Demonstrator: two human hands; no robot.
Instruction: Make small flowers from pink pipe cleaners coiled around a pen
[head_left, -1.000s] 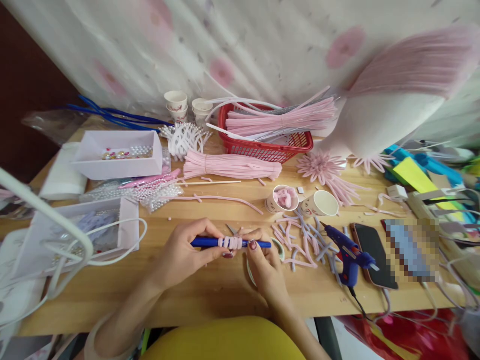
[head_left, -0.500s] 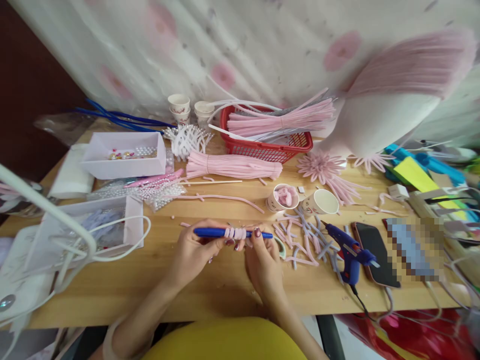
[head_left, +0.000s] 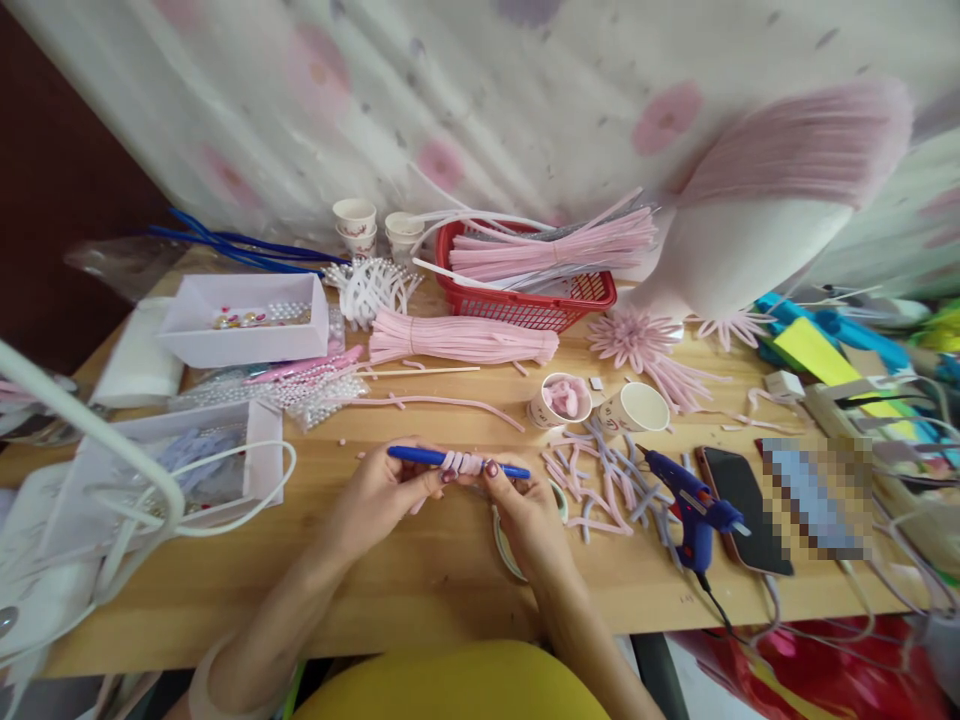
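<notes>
A blue pen (head_left: 411,456) is held crosswise above the table, its right end a little lower than its left. Around its middle winds a pale pink pipe cleaner (head_left: 463,463) in several turns. My left hand (head_left: 379,505) is closed on the pen's left part, thumb beside the coil. On the other side, my right hand (head_left: 529,515) pinches the pen at the coil's right edge, its thumb on top. The fingers behind the pen are mostly hidden. Partly covered by my right hand, a pale ring-shaped roll (head_left: 504,550) lies on the table.
Cut pink and grey pipe cleaner pieces (head_left: 600,480) lie to the right, beside a blue glue gun (head_left: 694,500) and a phone (head_left: 742,505). Behind are a filled paper cup (head_left: 551,410), another cup (head_left: 634,410), a pink bundle (head_left: 461,338) and a red basket (head_left: 517,308). White boxes (head_left: 244,345) stand left.
The pen has gone from nearly level to tilted down at its right end. My right hand has shifted slightly, and more of the ring-shaped roll shows. The camera view has moved a little.
</notes>
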